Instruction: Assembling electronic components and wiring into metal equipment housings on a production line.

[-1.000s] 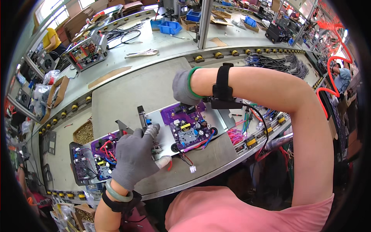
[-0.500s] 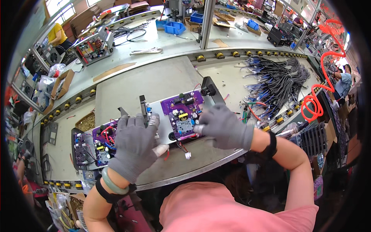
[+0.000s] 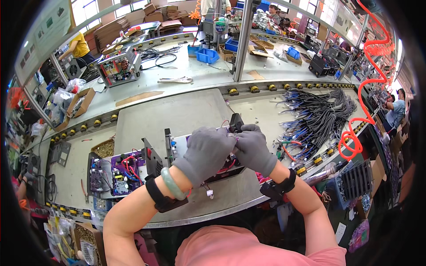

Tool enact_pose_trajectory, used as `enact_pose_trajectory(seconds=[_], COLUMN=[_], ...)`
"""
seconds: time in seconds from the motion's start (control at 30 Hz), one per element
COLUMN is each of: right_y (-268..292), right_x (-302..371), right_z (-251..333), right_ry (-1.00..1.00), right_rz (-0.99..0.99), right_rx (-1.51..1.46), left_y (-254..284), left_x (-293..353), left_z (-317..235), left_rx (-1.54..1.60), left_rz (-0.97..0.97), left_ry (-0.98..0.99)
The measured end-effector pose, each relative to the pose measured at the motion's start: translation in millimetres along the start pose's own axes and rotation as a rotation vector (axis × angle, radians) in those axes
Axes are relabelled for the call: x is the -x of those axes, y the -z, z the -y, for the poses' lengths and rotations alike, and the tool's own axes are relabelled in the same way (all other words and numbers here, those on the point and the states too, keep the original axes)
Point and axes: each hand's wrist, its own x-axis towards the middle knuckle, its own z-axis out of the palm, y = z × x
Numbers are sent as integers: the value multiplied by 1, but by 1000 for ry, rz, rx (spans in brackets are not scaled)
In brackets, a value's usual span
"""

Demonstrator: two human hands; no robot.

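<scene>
My left hand, in a grey glove, and my right hand, gloved alike, meet over a purple circuit board on a metal chassis. The fingers of both are pinched together, tip to tip, on something too small to make out. Most of that board lies hidden beneath them. A black bracket stands just beyond the fingertips, with a thin red wire beside it. Below my left wrist a white connector hangs at the chassis's near edge. Further left, a second purple circuit board with red wires sits by an upright black plate.
Right of my hands lies a bundle of black cables. A grey mat spans the bench behind the chassis. A box of small brass-coloured parts is at left; a red coiled hose hangs at right. Other people work farther off.
My left hand has moved right and my right hand slightly left, so their fingers now meet over the board. The view has tilted up, showing more of the far room.
</scene>
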Motion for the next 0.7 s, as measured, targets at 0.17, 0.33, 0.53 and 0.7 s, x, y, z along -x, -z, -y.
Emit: enact_pose_trajectory(seconds=[0.17, 0.33, 0.53, 0.7], right_y=[0, -1, -2, -5], right_x=[2, 3, 5, 9], right_z=[1, 1, 1, -1], right_ry=[69, 53, 65, -16], right_rz=[-24, -39, -20, -123], right_rx=[-27, -55, -19, -156], left_y=[-1, 4, 5, 0], left_x=[4, 10, 7, 5], left_z=[0, 3, -7, 8], left_rx=[-39, -28, 160, 386], left_rz=[-229, -157, -145, 61], left_ry=[-139, -123, 95, 335])
